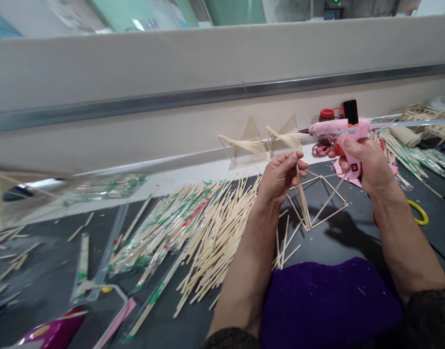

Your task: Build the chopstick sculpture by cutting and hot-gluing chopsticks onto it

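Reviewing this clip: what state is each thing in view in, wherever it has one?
Glue gun: held up, clear rod in its rear; hot or cold, cannot tell
Stick frame: joined, open-sided
Left hand: pinching sticks of the frame
Right hand: gripping the glue gun
Loose sticks: unwrapped, heaped
Wrapped sticks: packaged, lying flat
Fan-like stick models: assembled
Red-lidded bottle: capped

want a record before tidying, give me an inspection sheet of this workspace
Surface: dark table, stick scraps at left
Job's things: pink glue gun; open stick frame, resting or lifted unclear
Clutter: pile of loose sticks, wrapped sticks beside it, yellow ring at right
Hands: left hand pinches thin sticks near the frame; right hand grips the glue gun
Cables: dark cord-like line at right edge, possibly a cable
Surroundings: pale partition with grey rail; two stick models, red-lidded bottle
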### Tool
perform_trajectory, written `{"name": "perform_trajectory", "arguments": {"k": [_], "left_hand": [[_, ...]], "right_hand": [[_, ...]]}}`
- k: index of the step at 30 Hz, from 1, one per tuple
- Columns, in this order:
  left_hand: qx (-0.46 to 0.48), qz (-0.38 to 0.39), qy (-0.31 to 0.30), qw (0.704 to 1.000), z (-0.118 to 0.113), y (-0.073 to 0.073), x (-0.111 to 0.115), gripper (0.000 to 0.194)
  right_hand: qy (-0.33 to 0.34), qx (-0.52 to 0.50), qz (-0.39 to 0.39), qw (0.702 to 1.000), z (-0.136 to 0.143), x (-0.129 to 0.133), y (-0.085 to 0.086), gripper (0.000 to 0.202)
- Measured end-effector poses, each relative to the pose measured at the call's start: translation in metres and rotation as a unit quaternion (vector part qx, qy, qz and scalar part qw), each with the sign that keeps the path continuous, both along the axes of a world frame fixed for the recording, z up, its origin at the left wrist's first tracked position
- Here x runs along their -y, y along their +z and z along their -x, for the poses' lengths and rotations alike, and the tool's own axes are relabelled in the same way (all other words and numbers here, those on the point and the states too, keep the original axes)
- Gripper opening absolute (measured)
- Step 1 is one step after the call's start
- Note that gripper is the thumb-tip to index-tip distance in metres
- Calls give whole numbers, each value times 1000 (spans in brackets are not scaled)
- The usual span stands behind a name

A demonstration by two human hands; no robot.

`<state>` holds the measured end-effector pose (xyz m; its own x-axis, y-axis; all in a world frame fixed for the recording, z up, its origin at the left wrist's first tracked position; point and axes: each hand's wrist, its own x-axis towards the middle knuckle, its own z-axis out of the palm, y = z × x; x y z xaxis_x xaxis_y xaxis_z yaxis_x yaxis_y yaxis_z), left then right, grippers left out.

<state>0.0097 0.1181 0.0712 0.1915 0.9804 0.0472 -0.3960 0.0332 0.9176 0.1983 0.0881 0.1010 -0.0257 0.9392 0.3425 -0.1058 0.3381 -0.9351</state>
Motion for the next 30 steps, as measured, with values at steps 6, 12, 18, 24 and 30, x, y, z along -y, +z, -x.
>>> {"name": "perform_trajectory", "arguments": {"k": [6,12,18,24,30], "left_hand": [[9,-2,-16,1000,0,-2,-1,14],[15,9,-18,1000,-2,1,1,9],[4,6,-12,1000,-1,1,2,10],[-6,-4,-8,1000,-2,0,1,11],[-1,-2,-9,1000,-2,0,1,10]], "right_hand": [[-26,22,29,999,5,2,0,38],[-44,43,31,998,8,1,-2,45],[-55,63,12,996,7,0,-6,41],[-59,67,-4,996,7,-1,-7,37],[-65,66,-8,996,7,-1,-7,36]]}}
